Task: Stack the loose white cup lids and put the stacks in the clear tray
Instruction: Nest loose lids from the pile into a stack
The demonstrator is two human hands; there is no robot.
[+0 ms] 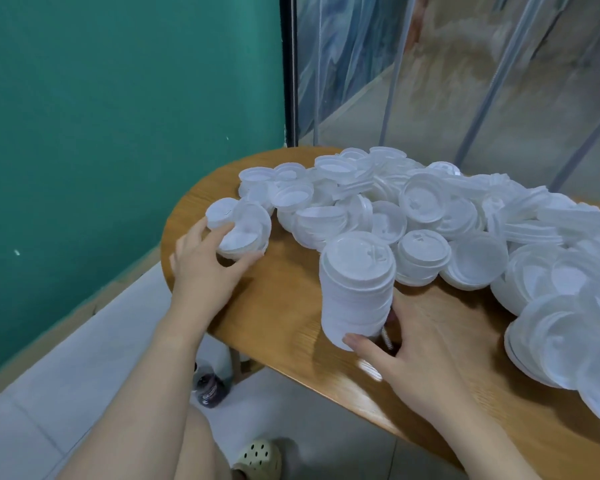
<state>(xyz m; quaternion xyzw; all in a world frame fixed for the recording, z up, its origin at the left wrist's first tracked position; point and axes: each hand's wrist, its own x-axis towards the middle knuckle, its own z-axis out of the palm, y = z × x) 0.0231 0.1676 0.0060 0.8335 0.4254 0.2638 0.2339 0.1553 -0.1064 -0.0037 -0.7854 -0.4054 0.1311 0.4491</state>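
Observation:
A big heap of loose white cup lids [430, 209] covers the far and right part of the wooden table [284, 306]. A tall stack of lids [355, 289] stands near the front edge, and my right hand [420, 348] grips its base from the right. At the table's left end, my left hand [205, 265] grips a short stack of lids [243, 233], thumb in front and fingers behind. One single lid [220, 211] lies just beyond it. No clear tray is in view.
A green wall [118, 133] stands to the left, and hanging clear plastic strips [465, 64] lie behind the table. Under the table's left end, a dark bottle [210, 386] stands on the pale tiled floor. My foot in a perforated clog [257, 455] shows below.

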